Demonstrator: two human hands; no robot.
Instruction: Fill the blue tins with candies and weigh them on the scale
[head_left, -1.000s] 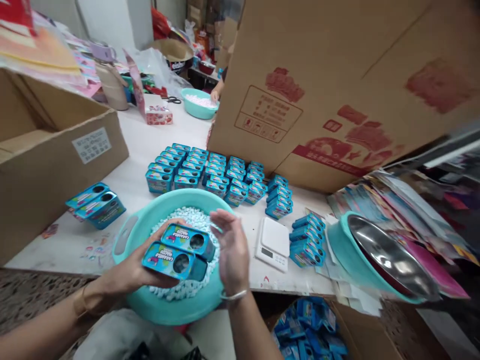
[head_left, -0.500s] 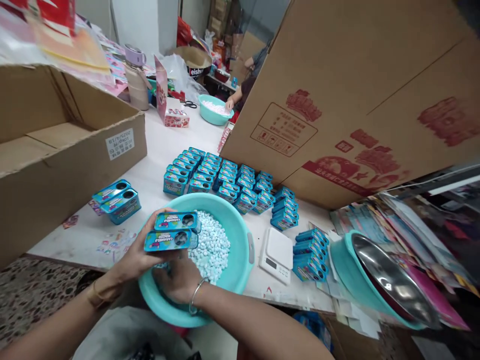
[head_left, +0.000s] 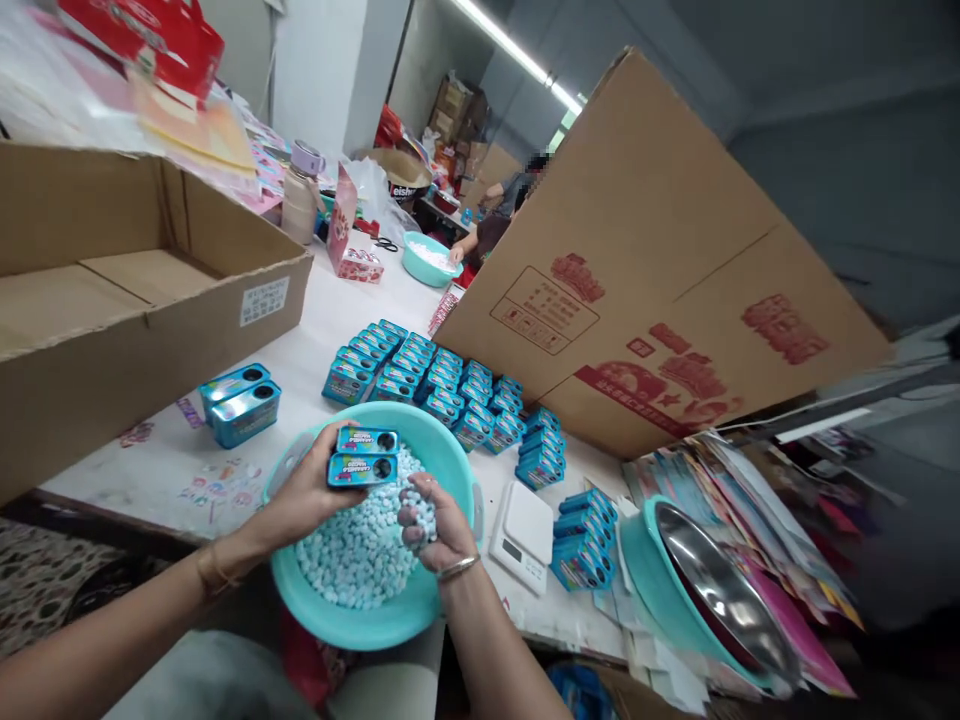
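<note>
Two blue tins [head_left: 363, 470] lie side by side in my left hand [head_left: 311, 487], held over the left part of a turquoise basin [head_left: 442, 440]. Each tin has a dark round opening at its right end. Small pale-blue candies [head_left: 352, 560] cover much of the basin's bottom. My right hand [head_left: 442, 525], palm up with curled fingers, holds a heap of these candies above the basin's right side, close to the tins but apart from them. A bracelet circles my right wrist.
Rows of blue tins [head_left: 405, 370] stand behind the basin. A white scale [head_left: 523, 535] and more tins [head_left: 585, 545] are on the right, beside stacked bowls [head_left: 720, 590]. Two tins [head_left: 244, 405] sit left. Cardboard boxes [head_left: 225, 300] flank the table; a person's hand [head_left: 457, 255] reaches a far basin [head_left: 431, 265].
My right hand has come up out of the candies and moved right, now with a handful. The two tins in my left hand are more level and farther from it. The camera view has shifted.
</note>
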